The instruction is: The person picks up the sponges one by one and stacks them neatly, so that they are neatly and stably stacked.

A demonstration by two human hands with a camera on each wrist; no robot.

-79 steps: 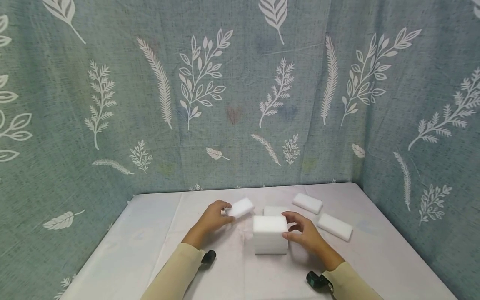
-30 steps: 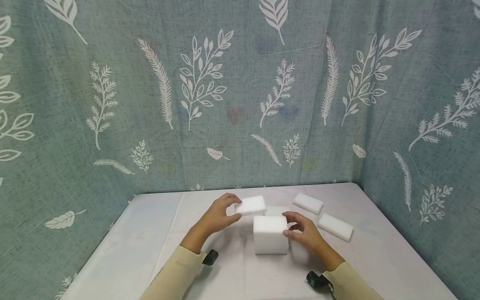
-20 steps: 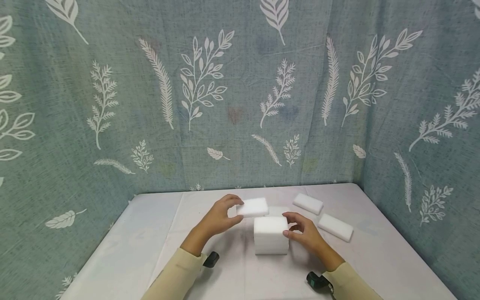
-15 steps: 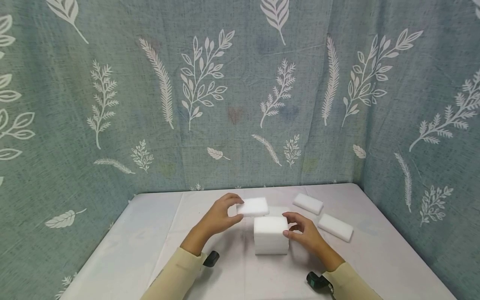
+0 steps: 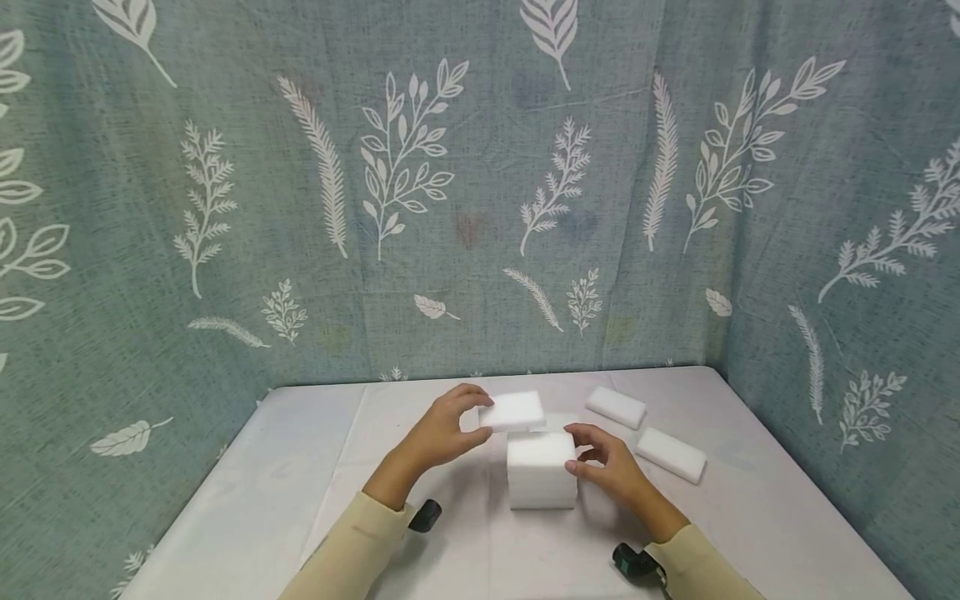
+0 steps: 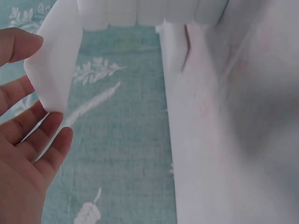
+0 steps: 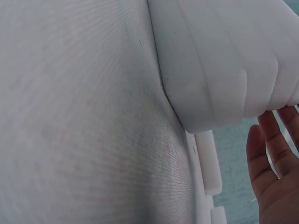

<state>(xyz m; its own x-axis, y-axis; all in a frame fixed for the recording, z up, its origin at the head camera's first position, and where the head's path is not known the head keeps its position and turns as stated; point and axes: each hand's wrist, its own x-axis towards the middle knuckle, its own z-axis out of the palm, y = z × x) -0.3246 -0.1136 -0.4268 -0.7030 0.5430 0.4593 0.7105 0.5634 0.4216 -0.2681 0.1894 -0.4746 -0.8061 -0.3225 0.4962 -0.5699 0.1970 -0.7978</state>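
A person's left hand (image 5: 442, 429) is pinching a white block (image 5: 512, 410) between thumb and fingers, holding it in the air near the top of a stack of blocks (image 5: 542, 472), toward its far left. The right hand (image 5: 611, 468) is gripping the stack's right side, while a partly hidden block (image 5: 562, 422) is lying behind and two more blocks (image 5: 671, 454) are resting farther right on the table (image 5: 300, 475).

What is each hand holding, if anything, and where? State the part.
The left hand holds a white block by its left end. The right hand grips the stack by its upper right end.
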